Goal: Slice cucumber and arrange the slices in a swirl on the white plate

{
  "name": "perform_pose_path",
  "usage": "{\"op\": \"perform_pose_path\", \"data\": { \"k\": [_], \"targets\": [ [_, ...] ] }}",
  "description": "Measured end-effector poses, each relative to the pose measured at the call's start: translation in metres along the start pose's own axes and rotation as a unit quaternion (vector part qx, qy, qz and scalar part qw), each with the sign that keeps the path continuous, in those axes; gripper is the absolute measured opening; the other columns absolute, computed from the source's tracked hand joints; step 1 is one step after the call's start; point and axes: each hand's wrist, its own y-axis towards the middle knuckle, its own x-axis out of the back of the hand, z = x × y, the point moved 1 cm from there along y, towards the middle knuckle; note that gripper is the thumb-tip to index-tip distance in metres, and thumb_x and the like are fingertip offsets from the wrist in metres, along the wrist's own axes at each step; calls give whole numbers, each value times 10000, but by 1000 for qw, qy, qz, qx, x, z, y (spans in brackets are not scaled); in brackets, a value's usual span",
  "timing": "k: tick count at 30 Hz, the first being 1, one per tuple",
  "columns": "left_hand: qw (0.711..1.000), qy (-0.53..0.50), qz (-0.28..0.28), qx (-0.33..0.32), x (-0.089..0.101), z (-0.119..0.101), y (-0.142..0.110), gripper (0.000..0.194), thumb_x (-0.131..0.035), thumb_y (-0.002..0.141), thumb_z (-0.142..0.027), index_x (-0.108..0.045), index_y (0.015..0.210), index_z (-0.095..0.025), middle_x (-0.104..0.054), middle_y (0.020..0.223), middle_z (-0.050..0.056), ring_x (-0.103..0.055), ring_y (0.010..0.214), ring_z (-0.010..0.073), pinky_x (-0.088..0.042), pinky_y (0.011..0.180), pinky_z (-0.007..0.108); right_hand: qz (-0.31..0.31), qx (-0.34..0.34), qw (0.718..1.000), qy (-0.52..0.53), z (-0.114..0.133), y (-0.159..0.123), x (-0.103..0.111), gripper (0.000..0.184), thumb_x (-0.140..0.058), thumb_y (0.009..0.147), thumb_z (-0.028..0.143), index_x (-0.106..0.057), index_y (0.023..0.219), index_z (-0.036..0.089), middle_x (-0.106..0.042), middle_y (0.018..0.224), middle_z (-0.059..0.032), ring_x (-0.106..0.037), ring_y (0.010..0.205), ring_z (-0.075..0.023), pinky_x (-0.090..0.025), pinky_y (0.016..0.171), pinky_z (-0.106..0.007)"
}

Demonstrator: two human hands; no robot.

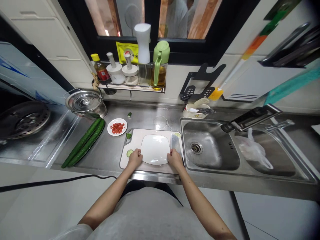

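Left hand and right hand pinch opposite edges of white plate; cutting board beneath plate (knife to its right).

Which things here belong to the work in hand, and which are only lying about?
Work in hand, I judge:
squarish white plate, in left hand and right hand
cutting board
kitchen knife
cucumber slices
probably whole cucumbers, chopped red pepper

Just lying about:
lidded steel pot
plastic bag
green-lidded oil bottle

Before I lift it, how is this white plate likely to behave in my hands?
The white plate looks rigid, so it shouldn't flex between your left hand and right hand. Its glossy, ceramic-looking surface suggests it could be slippery if wet and might chip if dropped.
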Motion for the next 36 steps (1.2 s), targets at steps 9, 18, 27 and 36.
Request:
{"op": "perform_pose_path", "data": {
  "k": [9,18,27,36],
  "targets": [
    [1000,-13,-8,-1,14,-9,-16,322,-568,782,-208,-605,1099,-160,-659,799,28,-608,788,161,-407,719,247,5,6,1000,-29,0,0,1,179,-502,841,229,-592,980,160,-667,849,-71,-603,800,-193,-320,620,-252],
    [992,29,-88,84,53,38,-26,351,-566,819,-398,-580,1117,-213,-657,887,37,-609,840,181,-407,732,264,-93,74,992,44,-7,-12,22,419,-435,857,396,-527,1188,157,-591,647,-6,-572,655,-191,-322,595,-259],
    [989,68,-113,65,48,47,-19,443,-608,766,-505,-618,1100,-214,-636,1011,77,-602,920,216,-414,769,288,-69,113,987,93,-4,-23,14,381,-420,837,406,-581,1091,171,-547,574,13,-536,586,-186,-327,577,-259],
    [988,6,-144,57,50,56,-12,285,-677,728,-347,-625,971,-207,-654,928,33,-593,848,164,-402,722,242,-63,138,984,92,7,-34,13,330,-415,850,398,-600,1025,188,-517,543,21,-524,570,-182,-321,574,-258]
  ]
}}
